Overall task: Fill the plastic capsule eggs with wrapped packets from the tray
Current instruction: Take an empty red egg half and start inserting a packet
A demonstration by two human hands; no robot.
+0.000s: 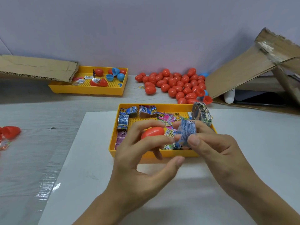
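My left hand (142, 161) grips a red capsule egg (152, 133) between curled fingers, just above the near yellow tray (113, 143). My right hand (215, 148) pinches a blue wrapped packet (185, 132) right beside the egg. The tray holds several more wrapped packets (167, 117) in blue, pink and green, partly hidden by my hands. A stack of packets (202, 113) leans on the tray's far right corner.
A heap of red eggs (175, 85) lies behind the tray. A second yellow tray (86, 89) at the back left holds red and blue egg halves. Cardboard flaps stand at the left (37, 67) and right (243, 67). A red egg half (11, 132) lies at the far left.
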